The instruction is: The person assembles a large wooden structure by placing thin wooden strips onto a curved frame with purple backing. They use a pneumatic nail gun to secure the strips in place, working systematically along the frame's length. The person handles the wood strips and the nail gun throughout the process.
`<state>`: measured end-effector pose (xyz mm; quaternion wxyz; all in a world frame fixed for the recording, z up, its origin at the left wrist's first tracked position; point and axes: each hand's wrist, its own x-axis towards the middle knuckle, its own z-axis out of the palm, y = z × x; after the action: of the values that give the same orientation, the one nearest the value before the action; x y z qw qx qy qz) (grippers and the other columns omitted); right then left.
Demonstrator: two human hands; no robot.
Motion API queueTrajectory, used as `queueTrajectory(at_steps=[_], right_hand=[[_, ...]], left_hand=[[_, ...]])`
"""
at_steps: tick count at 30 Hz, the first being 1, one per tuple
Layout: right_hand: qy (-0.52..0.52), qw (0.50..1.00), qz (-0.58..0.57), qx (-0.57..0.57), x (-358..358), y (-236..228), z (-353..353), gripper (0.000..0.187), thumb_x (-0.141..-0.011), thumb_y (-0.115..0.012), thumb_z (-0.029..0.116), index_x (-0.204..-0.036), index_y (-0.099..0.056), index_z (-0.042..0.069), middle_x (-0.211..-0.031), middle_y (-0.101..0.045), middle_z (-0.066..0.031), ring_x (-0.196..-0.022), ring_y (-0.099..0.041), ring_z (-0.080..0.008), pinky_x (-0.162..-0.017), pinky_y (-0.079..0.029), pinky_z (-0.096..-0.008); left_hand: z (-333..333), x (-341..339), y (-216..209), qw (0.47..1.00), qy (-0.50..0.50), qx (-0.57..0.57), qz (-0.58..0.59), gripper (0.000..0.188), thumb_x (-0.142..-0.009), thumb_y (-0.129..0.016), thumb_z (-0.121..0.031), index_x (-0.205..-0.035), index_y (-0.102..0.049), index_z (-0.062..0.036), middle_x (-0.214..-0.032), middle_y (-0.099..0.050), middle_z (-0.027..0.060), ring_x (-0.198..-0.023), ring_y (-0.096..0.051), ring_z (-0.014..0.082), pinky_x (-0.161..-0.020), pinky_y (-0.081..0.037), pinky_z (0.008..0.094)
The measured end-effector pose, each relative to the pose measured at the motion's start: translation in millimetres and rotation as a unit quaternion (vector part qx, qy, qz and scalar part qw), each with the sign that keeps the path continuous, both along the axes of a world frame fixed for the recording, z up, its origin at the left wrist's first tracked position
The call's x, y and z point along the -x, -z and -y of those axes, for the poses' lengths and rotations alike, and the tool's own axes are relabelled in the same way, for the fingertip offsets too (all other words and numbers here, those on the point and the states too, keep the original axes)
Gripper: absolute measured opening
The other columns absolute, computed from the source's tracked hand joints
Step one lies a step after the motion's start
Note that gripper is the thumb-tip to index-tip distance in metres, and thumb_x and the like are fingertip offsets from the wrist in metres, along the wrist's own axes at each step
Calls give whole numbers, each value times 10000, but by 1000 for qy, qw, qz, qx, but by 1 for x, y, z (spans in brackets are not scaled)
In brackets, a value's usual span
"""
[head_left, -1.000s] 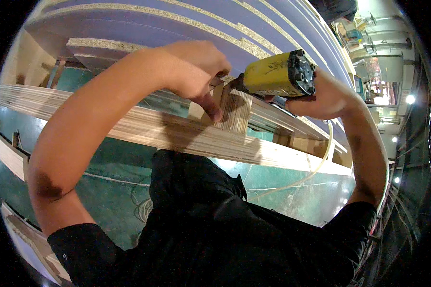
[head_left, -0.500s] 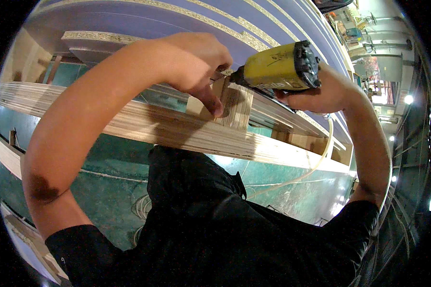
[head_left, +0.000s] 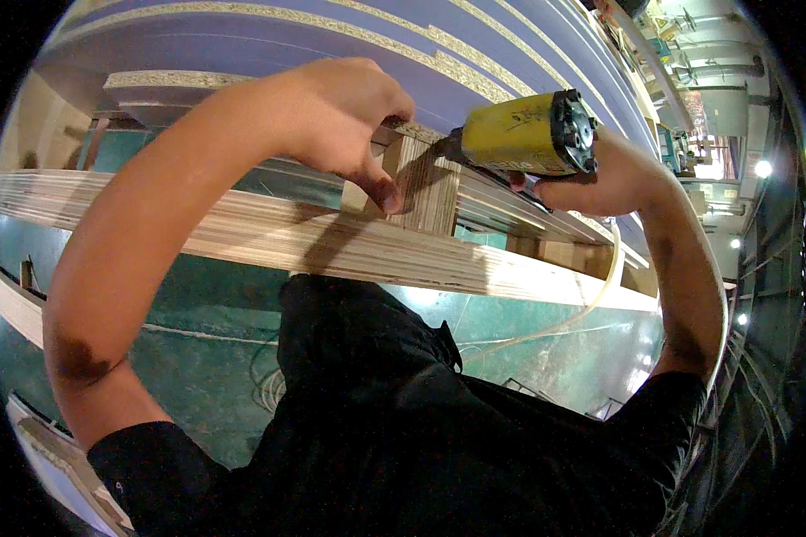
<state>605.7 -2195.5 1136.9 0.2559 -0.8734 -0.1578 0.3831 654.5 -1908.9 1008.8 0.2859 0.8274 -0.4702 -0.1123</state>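
Note:
My right hand (head_left: 600, 183) is wrapped around the handle of a yellow and black nail gun (head_left: 515, 134). The gun's dark nose meets the top of a short plywood crosspiece (head_left: 432, 192) near its far end. My left hand (head_left: 349, 121) arches over the left side of that crosspiece, its thumb low against the wood and its fingers curled at the far end. The fingertips are partly hidden. In front of both hands runs a long rail of layered plywood (head_left: 349, 246), which the crosspiece meets at right angles.
Stacked purple-faced particleboard panels (head_left: 269, 45) lie beyond the frame. A pale air hose (head_left: 613, 268) drops from the gun over the rail. Green floor (head_left: 215, 376) with a coiled hose (head_left: 273, 389) shows below. Shelving and lights stand far right.
The nail gun has shifted slightly down, its nose now lower on the crosspiece. My left hand has moved slightly left, uncovering more of the wood.

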Motion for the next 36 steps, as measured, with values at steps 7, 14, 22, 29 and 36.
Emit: queueTrajectory(at_steps=[7,14,22,29,36], right_hand=[[-47,997,51,20,4,1,15,437,-846,-760,150,-1236,-651,-17,-1060,-745,-100,-909,-690,-143,-821,-564,-292],[99,987,98,82,53,-30,68,543,-772,-771,98,-1284,-607,23,-1064,-713,-103,-914,-657,-138,-805,-557,-301],[69,944,168,274,133,-38,268,708,-654,-873,34,-1293,-568,63,-1165,-680,-158,-1036,-658,-285,-928,-536,-398],[119,923,289,222,185,-36,417,618,-715,-863,118,-1248,-566,23,-1075,-675,-138,-987,-668,-254,-879,-553,-362],[45,979,152,127,144,-23,431,556,-748,-771,138,-1251,-578,-1,-1063,-709,-163,-961,-681,-241,-871,-552,-362]], left_hand=[[1,2,-3,1000,-16,-13,-23,673,-515,-971,-457,-915,-658,-16,-798,-649,180,-753,-633,363,-671,-511,431],[-4,2,-13,1000,4,-22,-22,670,-601,-908,-505,-1010,-680,-26,-907,-671,172,-847,-654,354,-754,-521,415],[57,1,-45,979,-38,-198,-36,498,-762,-798,-437,-978,-629,-22,-968,-649,158,-943,-628,336,-858,-490,420],[264,39,-46,984,88,-144,-59,545,-851,-734,-456,-1162,-625,-21,-1068,-648,186,-1022,-632,346,-909,-493,436],[432,96,-25,990,106,-86,-21,651,-864,-736,-472,-1292,-568,-12,-1179,-649,233,-1125,-619,428,-959,-505,469]])
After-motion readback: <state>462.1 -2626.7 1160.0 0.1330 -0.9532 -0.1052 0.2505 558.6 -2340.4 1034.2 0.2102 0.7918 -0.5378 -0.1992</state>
